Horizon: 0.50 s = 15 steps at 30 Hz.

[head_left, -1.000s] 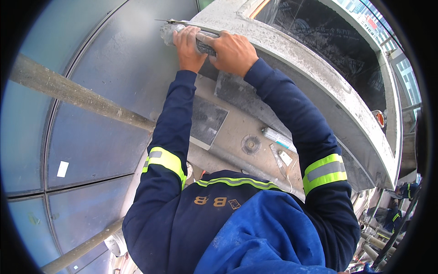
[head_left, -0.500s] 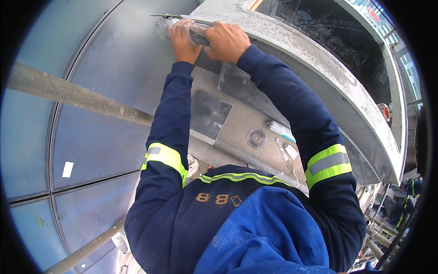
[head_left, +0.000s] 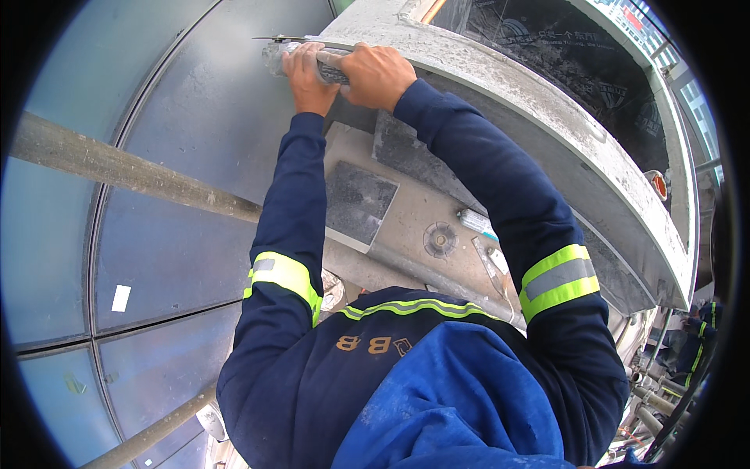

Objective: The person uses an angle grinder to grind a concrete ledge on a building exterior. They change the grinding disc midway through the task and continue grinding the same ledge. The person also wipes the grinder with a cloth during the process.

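Observation:
Both my arms stretch forward to an angle grinder (head_left: 331, 74) coated in pale dust. Its thin disc (head_left: 275, 38) shows edge-on, beside the left end of the curved, dusty ledge (head_left: 476, 66). My left hand (head_left: 309, 76) is closed round the grinder near its head, fingers wrapped over the top. Behind it, my right hand (head_left: 380, 76) grips the rear of the body. Whether the disc touches the ledge, I cannot tell. Pale haze hangs over the glass close to the tool.
Glass panels (head_left: 172, 250) fill the left, crossed by a metal pole (head_left: 141, 168). Below my arms lie a dark slab (head_left: 361, 202), a round disc (head_left: 440, 239), a white tube (head_left: 477, 224) and a flat strip (head_left: 486, 262). Another person (head_left: 698, 344) is far off at lower right.
The grinder and both hands sit slightly lower and further left in the picture, still together. The view has shifted a little. The distant person at lower right has changed position.

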Available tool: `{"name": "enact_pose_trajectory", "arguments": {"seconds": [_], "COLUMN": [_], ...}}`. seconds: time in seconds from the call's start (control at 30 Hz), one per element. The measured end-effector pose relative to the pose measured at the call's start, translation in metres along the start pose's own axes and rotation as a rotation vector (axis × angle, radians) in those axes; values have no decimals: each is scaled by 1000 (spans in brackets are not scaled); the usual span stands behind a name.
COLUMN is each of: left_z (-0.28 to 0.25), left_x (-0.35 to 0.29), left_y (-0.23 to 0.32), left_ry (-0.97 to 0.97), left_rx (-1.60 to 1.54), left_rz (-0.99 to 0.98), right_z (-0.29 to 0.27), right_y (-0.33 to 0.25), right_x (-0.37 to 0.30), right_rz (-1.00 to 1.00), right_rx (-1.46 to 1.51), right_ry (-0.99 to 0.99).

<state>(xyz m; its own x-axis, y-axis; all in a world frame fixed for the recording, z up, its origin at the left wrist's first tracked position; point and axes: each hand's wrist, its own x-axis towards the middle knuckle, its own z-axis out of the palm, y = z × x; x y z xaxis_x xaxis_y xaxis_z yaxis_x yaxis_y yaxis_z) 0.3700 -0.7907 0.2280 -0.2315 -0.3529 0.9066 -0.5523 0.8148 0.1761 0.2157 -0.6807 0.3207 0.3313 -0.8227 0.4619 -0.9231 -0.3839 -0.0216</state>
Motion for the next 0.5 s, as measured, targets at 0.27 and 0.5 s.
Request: {"name": "enact_pose_trajectory", "arguments": {"seconds": [0.27, 0.5], "left_z": [-2, -2], "left_x": [-2, -1], "left_y": [25, 36], "left_ry": [8, 39], "left_rx": [8, -18], "left_rz": [14, 6], "right_z": [-15, -26], "right_y": [3, 1], "right_x": [-20, -29], "right_rz": [5, 12], "right_rx": [-50, -31], "right_ry": [-46, -20]}}
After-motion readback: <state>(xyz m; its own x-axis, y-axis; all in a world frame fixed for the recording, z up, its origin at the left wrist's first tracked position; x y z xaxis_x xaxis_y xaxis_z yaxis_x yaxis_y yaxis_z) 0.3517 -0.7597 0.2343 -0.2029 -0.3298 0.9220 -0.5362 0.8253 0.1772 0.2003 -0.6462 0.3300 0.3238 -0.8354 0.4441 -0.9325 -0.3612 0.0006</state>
